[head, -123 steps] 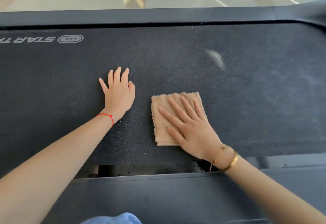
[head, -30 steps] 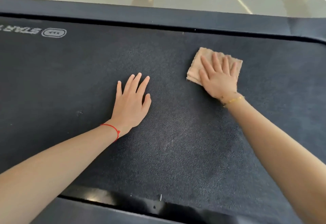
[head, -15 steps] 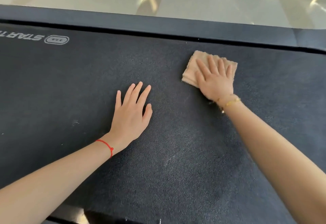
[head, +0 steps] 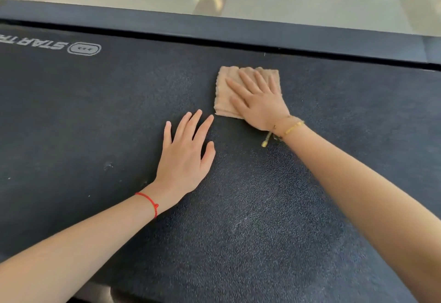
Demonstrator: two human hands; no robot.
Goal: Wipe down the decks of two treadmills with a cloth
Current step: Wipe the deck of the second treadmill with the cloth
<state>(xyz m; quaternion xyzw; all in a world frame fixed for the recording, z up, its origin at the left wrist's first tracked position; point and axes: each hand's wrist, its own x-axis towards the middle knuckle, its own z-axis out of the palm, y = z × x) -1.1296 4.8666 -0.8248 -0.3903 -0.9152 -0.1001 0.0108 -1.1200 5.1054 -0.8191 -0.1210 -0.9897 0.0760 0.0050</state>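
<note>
Head view: right hand [head: 259, 104], fingers spread flat, presses folded beige cloth [head: 225, 92] onto dark textured treadmill deck [head: 119, 111] for wiping contact; left hand [head: 185, 157], fingers extended, braces nearby.

You can read upside-down "STAR T…", cut off at frame edge, on treadmill belt [head: 95, 116], w/ arrow logo badge [head: 84, 49] just beside it.

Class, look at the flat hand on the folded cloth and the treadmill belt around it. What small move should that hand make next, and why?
Probably slide the cloth toward the person along the belt. The right hand lies flat on the cloth near the far side rail, while pale dusty streaks show on the nearer belt. The left hand rests flat beside it, bracing.
</note>
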